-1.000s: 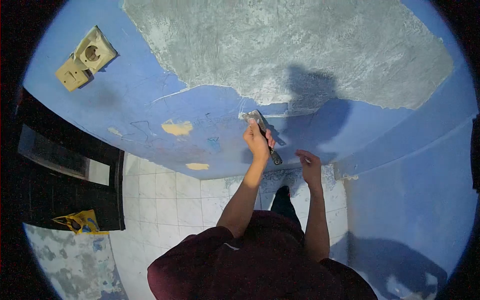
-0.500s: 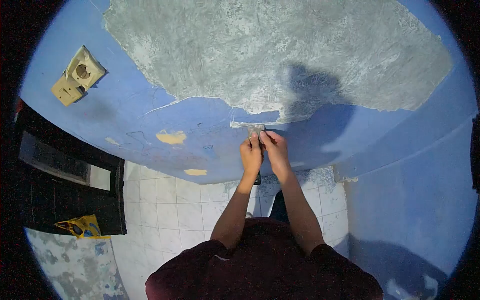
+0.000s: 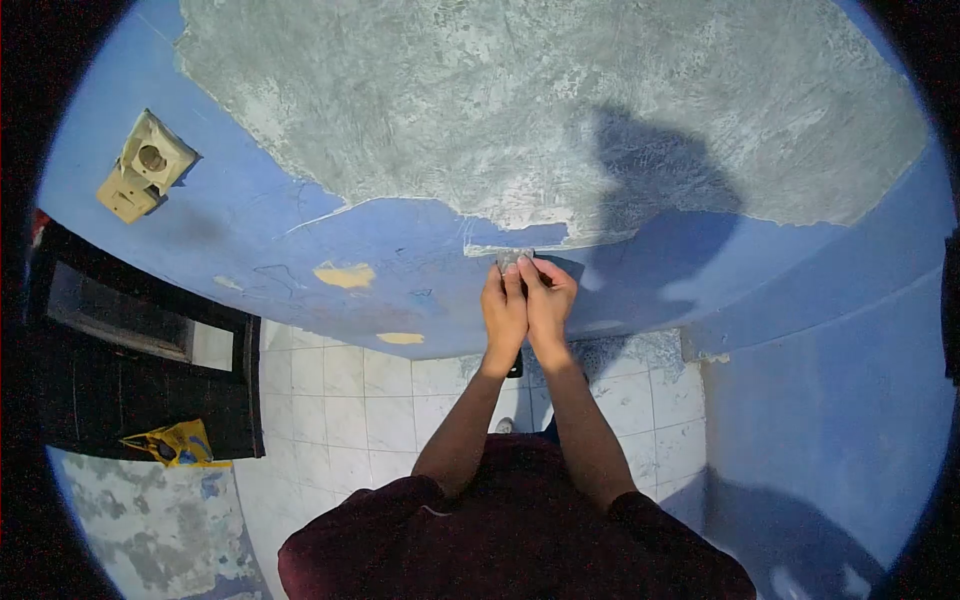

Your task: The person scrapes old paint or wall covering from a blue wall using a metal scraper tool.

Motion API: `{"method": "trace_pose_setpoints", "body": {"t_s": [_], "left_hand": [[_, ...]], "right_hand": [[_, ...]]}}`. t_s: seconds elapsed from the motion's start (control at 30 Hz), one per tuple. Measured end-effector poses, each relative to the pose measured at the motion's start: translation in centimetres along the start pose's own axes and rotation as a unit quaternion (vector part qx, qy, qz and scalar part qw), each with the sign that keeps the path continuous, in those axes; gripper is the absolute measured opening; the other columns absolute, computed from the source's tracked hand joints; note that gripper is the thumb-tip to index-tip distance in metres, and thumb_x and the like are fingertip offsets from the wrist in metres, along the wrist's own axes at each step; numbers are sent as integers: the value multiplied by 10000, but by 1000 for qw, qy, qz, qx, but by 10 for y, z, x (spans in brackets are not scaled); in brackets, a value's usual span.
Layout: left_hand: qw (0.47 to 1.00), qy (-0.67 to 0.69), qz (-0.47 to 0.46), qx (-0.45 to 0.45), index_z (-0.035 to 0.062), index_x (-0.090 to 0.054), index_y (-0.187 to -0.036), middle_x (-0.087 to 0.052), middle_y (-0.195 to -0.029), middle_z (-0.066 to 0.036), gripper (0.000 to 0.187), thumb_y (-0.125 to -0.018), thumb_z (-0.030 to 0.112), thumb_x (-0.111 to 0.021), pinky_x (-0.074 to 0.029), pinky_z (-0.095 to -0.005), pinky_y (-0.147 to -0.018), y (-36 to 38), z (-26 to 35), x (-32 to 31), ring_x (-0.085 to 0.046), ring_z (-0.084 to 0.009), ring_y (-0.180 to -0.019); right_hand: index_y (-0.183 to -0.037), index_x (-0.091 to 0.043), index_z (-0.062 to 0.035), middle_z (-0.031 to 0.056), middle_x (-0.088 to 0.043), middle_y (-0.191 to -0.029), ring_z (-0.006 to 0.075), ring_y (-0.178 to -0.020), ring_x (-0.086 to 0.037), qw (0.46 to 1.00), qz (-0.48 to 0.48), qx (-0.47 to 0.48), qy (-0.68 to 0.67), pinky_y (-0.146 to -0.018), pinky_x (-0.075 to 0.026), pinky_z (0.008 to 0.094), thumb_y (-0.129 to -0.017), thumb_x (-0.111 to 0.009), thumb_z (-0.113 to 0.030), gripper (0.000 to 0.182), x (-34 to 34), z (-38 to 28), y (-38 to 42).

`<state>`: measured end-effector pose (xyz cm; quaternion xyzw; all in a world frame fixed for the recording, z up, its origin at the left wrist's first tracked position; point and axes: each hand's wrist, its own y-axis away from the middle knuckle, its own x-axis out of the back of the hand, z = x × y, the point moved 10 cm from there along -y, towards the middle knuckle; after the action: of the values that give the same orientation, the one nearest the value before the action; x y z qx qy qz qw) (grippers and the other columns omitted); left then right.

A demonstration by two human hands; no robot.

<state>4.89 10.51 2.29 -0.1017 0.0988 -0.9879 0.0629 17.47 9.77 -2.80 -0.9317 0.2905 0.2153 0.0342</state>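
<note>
A blue wall (image 3: 420, 235) is filling most of the view, its paint looking smooth between faint scribbles. At twelve o'clock a grey patch (image 3: 450, 110) is spreading over it, mottled and rough like bare plaster, its border running ragged. White floor tiles (image 3: 340, 420) are lying towards seven o'clock, squarish and faintly veined; a dark door (image 3: 85, 400) is standing near eight.

Close to the centre, the left hand (image 3: 505, 312) and right hand (image 3: 550, 310) are working side by side, fingers clamped on the blade of a scraper (image 3: 514, 257); the undersides of their grip are staying hidden. The scraper is sitting just below the grey border, blade pointing to twelve, dark handle end showing towards six.

Scraping well here is probably depending on keeping the metal low-angled, both hands pressing evenly, and catching the paint's lip without gouging. Just above the blade, a thin whitish strip (image 3: 500, 248) is edging the blue, looking chalky and narrow.
</note>
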Motion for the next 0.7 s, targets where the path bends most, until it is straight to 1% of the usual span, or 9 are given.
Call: {"method": "trace_pose_setpoints", "body": {"t_s": [0.13,0.2,0.23,0.33,0.4,0.43,0.47,0.6,0.7], "left_hand": [[1000,11,-13,18,-6,-523,-876,-552,-731,-67,275,-994,239,-483,-396,-300,-577,-1,-1,-3,-470,-108,-684],[999,41,12,13,-15,-572,-930,-624,-764,-139,250,-981,207,-469,-453,-353,-615,-1,-1,-3,-561,-202,-675],[999,41,13,12,-15,-572,-930,-624,-764,-139,250,-981,207,-469,-453,-353,-615,-2,-4,-6,-561,-202,-675],[996,78,26,-20,-12,-581,-954,-630,-784,-129,242,-984,199,-466,-461,-341,-631,-2,-7,-2,-562,-193,-695],[998,62,-21,-16,-5,-588,-974,-633,-788,-127,241,-987,200,-464,-463,-336,-634,-9,-6,-3,-565,-180,-703],[997,64,-45,-15,6,-582,-989,-623,-840,-48,243,-1009,214,-459,-453,-288,-664,-9,-1,-5,-531,-116,-758],[996,67,-48,-16,6,-582,-989,-623,-840,-48,243,-1009,214,-459,-453,-288,-664,-6,3,-7,-531,-116,-758],[996,86,8,-14,5,-592,-1002,-610,-845,-31,255,-1009,224,-462,-455,-290,-675,-6,-8,-8,-527,-113,-759],[994,94,-54,-26,5,-598,-983,-609,-852,-30,284,-1009,254,-465,-456,-291,-680,-9,-7,-7,-523,-111,-761]], "right_hand": [[-828,-697,45,40,-663,-759,97,-703,-577,999,31,23,7,-639,-471,246,-801,-760,-122,180,5,-3,-1],[-821,-698,48,38,-667,-754,95,-689,-576,1000,6,-1,-20,-634,-474,244,-809,-747,-103,159,1,-6,0],[-821,-698,48,38,-667,-754,95,-689,-576,1000,4,-1,-21,-634,-474,244,-809,-747,-103,159,0,-7,-2],[-822,-697,50,31,-665,-750,91,-680,-570,1000,-9,10,2,-624,-469,234,-816,-736,-86,142,-2,-5,-2],[-822,-700,49,28,-666,-749,89,-681,-568,998,39,10,-38,-622,-467,233,-816,-736,-82,136,-1,6,-2],[-843,-701,49,25,-667,-774,92,-698,-572,996,55,-7,-71,-634,-468,233,-814,-735,-77,134,0,14,-2],[-843,-701,49,25,-667,-774,92,-698,-572,996,57,-4,-70,-634,-468,233,-814,-735,-77,134,5,15,-3],[-829,-688,32,18,-654,-783,82,-692,-574,1000,-4,17,24,-606,-473,227,-856,-687,-54,90,-4,-21,-3],[-890,-695,70,47,-670,-833,107,-743,-580,999,30,-9,-23,-679,-478,247,-837,-717,-97,177,-4,-2,2]]}}
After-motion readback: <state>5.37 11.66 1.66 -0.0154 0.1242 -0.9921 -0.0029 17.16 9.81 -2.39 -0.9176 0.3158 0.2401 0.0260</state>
